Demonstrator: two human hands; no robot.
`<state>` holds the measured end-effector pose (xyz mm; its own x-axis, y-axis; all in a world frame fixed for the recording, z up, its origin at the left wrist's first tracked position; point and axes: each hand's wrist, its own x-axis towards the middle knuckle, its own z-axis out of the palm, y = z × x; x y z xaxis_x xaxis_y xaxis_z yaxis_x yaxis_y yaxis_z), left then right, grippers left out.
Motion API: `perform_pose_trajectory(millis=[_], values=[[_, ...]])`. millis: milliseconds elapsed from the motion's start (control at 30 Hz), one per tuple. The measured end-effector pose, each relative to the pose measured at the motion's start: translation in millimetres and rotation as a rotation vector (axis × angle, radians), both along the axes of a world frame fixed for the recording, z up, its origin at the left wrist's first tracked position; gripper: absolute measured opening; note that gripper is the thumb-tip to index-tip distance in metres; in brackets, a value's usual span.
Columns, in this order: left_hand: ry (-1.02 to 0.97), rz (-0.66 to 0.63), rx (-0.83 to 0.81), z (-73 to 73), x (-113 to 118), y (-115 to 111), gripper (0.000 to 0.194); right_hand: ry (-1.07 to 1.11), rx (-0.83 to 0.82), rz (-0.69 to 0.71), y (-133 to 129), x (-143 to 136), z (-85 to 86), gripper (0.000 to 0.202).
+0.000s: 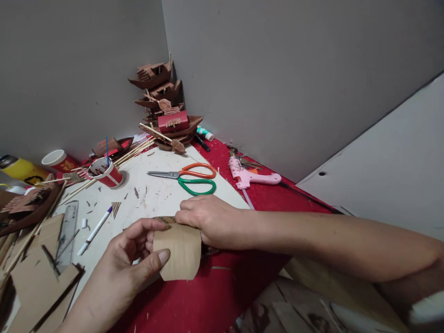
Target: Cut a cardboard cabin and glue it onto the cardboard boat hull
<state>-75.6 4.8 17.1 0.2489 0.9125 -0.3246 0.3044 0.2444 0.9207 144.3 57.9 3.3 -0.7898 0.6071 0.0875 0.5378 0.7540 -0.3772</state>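
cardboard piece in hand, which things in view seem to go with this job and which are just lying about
Likely in the job: cardboard piece, scissors, glue gun, marker
Probably lying about: yellow bottle, red cup beside it, loose scraps

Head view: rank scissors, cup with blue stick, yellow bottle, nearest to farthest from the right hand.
From the right hand:
1. Scissors: just beyond the hand.
2. Cup with blue stick: farther off, to the left.
3. Yellow bottle: at the far left, past the cup.
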Motion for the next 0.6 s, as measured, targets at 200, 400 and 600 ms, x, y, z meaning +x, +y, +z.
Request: perform_pose_trajectory(millis=[200,400,600], values=[[0.167,-0.105,0.162,7.0,2.3,6.0,0.030,-0.042,0.027,0.036,1.4,1.3,7.2,0.009],[0.005,-0.053,0.065,2.2,5.5,8.2,0.031,-0.087,-0.036,0.078,4.6,9.2,11.5,0.017],[0.050,-0.026,0.115,-4.1,5.1,7.7,0.030,0.041,-0.172,0.037,-5.5,20.5,21.5,0.071]])
